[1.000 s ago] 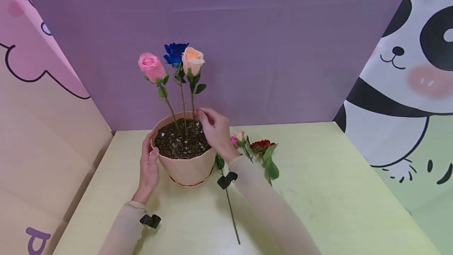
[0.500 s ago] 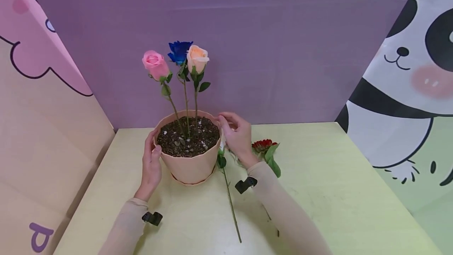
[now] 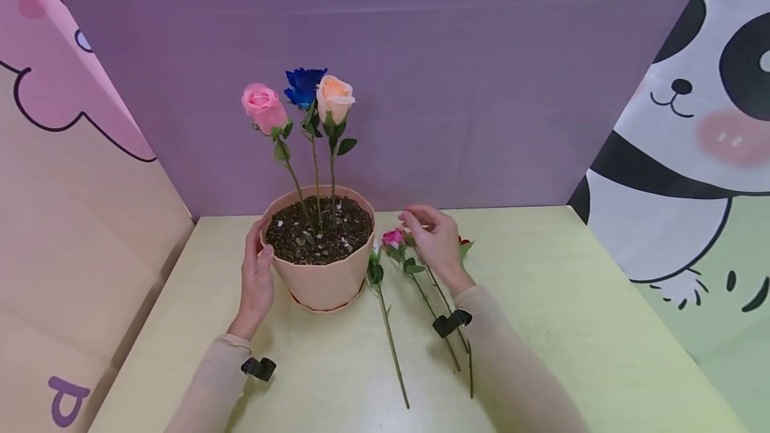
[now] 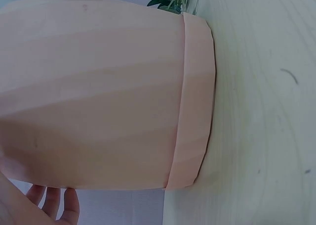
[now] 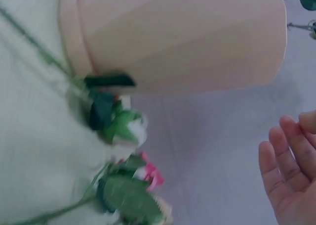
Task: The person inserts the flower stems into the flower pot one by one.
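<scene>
Well, from over the person's head I see the peach-coloured pot (image 3: 321,286) on the table (image 3: 541,326), filled with dark soil (image 3: 351,232). Three stems already stand in it: a pink rose (image 3: 265,109), a blue rose (image 3: 305,87) and a peach rose (image 3: 335,99). I'd call the work about half done, because several flowers lie to the right of the pot: a white flower (image 3: 375,271) just beside it, a magenta flower (image 3: 393,238) farther off, and a red flower (image 3: 463,242) mostly hidden by the right hand (image 3: 439,239). That hand hangs right of the pot, above the lying stems, fingers loosely bent and apparently grasping nothing. The left hand (image 3: 257,286) holds the pot's left side, thumb toward its front.

From the left wrist, fingers curve against the pot's wall, and the saucer (image 4: 195,101) sits under its base.

From the right wrist, the right hand's fingers are relaxed and apart from the pot; the thumb is partly cut off. Blurred, the white and magenta blooms lie near the pot, seemingly left to plant.
</scene>
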{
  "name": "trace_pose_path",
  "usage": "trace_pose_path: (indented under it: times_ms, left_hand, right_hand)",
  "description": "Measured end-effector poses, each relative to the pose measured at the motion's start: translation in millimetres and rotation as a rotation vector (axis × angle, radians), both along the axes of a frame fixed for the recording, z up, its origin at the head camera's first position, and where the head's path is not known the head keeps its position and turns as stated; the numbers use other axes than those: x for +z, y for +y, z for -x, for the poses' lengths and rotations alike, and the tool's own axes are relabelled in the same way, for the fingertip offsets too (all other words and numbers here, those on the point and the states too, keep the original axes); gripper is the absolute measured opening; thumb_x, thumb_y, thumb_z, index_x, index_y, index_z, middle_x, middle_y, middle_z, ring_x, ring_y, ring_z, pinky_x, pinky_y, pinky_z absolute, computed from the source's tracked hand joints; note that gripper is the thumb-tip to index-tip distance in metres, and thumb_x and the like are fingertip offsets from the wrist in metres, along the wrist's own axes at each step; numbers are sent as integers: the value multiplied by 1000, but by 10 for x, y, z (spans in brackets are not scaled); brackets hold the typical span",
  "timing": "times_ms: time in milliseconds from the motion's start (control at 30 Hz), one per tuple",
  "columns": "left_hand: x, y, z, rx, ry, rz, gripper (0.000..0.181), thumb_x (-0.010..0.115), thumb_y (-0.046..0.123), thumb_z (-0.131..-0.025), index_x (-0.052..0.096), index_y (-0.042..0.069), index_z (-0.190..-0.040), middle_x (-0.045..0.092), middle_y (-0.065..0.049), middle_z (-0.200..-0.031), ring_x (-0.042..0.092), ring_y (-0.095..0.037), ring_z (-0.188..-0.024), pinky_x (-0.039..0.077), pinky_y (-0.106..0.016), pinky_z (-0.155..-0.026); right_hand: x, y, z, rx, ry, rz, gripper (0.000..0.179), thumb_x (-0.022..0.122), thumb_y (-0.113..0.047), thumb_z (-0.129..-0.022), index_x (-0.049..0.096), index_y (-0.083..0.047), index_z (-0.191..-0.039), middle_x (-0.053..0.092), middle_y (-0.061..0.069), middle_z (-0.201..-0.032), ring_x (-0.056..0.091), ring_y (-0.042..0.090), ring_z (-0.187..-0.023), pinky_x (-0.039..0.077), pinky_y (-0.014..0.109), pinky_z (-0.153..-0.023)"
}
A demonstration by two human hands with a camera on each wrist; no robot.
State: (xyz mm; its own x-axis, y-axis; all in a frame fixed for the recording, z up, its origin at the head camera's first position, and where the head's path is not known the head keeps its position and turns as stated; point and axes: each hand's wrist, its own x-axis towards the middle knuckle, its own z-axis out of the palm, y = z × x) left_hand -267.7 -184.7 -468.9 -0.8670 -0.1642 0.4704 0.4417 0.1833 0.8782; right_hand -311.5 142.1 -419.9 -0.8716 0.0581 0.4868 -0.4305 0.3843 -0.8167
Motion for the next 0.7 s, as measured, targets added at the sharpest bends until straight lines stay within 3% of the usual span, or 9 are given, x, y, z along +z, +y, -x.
trace_pose_path:
  times_ms: [67, 267, 500, 700]
  left_hand:
    - [1, 4, 0, 2, -2, 3, 62, 38, 38, -110, 31, 12, -166, 30, -12, -174, 21, -38, -163, 17, -68, -129]
    - [14, 2, 0, 5, -17, 8, 60, 37, 31, -109, 31, 13, -166, 28, -10, -175, 21, -37, -163, 18, -68, -129]
    - [25, -1, 7, 1, -10, -9, 59, 38, 28, -109, 32, 12, -166, 27, -10, -176, 18, -34, -164, 17, -65, -131]
    - [20, 9, -5, 0, -12, -6, 59, 37, 27, -109, 32, 11, -166, 27, -11, -176, 19, -34, -164, 18, -65, -130]
  right_hand:
    - [-30, 83, -20, 7, -38, -14, 20, 71, -21, -104, 79, -8, -116, 82, 12, -108, 78, 30, -95, 52, 18, -67]
    - [-143, 363, -80, 10, -157, -67, 26, 69, -23, -105, 77, -5, -121, 80, 21, -112, 73, 8, -84, 56, 18, -69]
    - [-279, 678, -148, -50, -258, -165, 30, 70, -28, -104, 77, -6, -123, 80, 16, -115, 76, 30, -103, 58, 30, -84]
    - [-375, 880, -254, -62, -304, -259, 32, 71, -27, -104, 76, -4, -125, 79, 16, -117, 73, 33, -108, 58, 45, -91]
